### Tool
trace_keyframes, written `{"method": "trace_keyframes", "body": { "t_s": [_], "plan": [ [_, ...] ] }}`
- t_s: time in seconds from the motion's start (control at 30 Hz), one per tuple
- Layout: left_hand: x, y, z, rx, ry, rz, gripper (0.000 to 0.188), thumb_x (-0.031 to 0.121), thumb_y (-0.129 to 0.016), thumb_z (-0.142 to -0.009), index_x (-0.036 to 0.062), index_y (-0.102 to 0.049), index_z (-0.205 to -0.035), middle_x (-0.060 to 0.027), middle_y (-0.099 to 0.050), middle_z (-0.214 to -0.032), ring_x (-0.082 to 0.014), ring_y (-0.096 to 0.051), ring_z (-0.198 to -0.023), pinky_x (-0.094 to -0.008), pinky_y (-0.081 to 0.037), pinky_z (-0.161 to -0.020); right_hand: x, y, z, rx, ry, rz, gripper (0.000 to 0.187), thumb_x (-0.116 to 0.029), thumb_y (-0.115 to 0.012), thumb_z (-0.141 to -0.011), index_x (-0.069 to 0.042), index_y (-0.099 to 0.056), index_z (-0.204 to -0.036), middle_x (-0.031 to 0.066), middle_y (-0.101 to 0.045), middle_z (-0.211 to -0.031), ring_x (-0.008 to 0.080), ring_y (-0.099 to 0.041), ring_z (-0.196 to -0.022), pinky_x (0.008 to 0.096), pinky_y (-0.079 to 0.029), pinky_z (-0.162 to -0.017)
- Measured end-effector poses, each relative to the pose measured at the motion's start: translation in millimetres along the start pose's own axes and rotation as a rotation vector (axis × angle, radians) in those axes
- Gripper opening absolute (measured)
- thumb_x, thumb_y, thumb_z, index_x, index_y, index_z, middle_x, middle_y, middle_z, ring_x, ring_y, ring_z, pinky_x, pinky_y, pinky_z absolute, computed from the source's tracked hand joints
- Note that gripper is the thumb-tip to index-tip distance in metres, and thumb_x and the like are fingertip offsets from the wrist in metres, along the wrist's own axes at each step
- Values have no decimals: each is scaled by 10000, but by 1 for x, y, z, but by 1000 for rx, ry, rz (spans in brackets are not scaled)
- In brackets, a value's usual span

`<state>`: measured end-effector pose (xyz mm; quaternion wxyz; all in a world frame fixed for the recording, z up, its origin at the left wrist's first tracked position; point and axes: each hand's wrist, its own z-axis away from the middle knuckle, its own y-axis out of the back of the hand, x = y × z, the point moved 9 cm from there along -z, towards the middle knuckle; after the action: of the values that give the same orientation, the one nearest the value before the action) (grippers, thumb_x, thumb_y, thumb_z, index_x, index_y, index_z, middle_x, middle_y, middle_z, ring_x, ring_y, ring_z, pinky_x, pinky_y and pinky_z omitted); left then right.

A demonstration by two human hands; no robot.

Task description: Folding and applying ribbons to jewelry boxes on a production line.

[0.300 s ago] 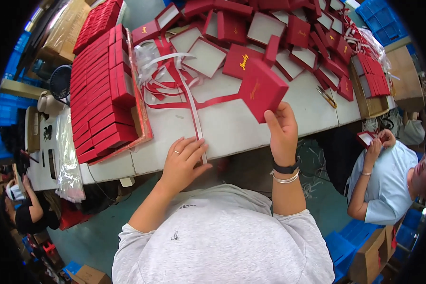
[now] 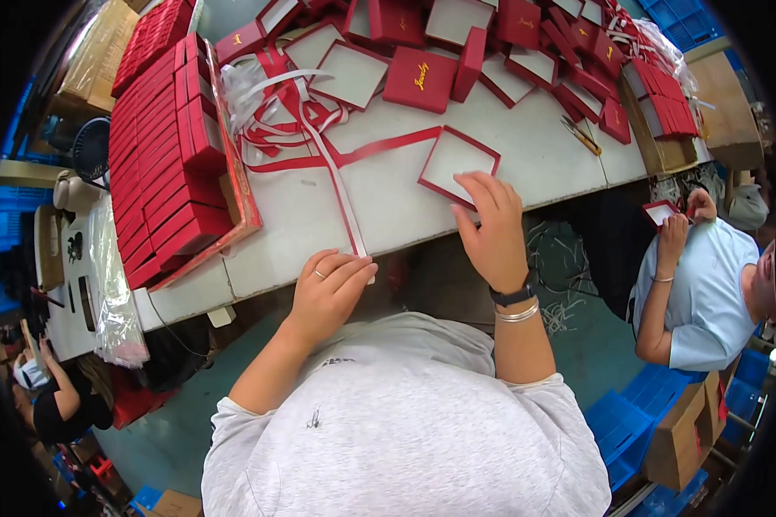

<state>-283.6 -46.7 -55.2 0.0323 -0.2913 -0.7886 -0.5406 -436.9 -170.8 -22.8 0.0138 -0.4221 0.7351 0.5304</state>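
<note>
My left hand [image 2: 329,286] is at the table's front edge, fingers closed on the end of a red-and-white ribbon [image 2: 343,196]. From there the ribbon runs away toward a loose tangle of red and white ribbon [image 2: 276,129]. An open red box half [image 2: 457,164] with a white inside lies on the table, hollow side up. My right hand [image 2: 497,226] hovers at its near right corner, fingers stretched and thumb apart; whether the fingertips touch it I cannot tell. A strip of red ribbon [image 2: 388,145] reaches to the box half's left corner.
Red box halves [image 2: 422,79] pile up at the back. A carton of stacked red boxes [image 2: 168,159] stands left. Scissors or snips [image 2: 582,135] lie right, near another box-filled carton [image 2: 664,146]. A co-worker [image 2: 694,284] at right holds a small box. Clear plastic bags [image 2: 116,293] hang left.
The red box half that my right hand held up is now on the table, hollow side up, and the hand has opened. My left fingers have closed on the ribbon end.
</note>
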Motion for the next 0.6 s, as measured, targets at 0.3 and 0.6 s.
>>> {"method": "trace_keyframes", "body": {
  "t_s": [0.3,0.6],
  "plan": [
    [68,37,-13,167,-266,469,278,-6,-674,-594,45,-654,-867,-44,-643,-891,-208,-591,-794,-329,-488,-686,-46,-87,97,-593,-995,-1717,382,-311,-459,-957,33,-557,-1093,97,-620,-942,154,-591,-878,279,-466,-817],
    [95,-26,7,-354,-268,909,219,2,-679,-652,74,-658,-857,-19,-648,-862,-211,-591,-847,-337,-482,-766,0,18,54,28,-630,-1796,343,-287,-414,-975,8,-583,-1027,10,-500,-673,91,-436,-593,249,-372,-572]
  ]
}}
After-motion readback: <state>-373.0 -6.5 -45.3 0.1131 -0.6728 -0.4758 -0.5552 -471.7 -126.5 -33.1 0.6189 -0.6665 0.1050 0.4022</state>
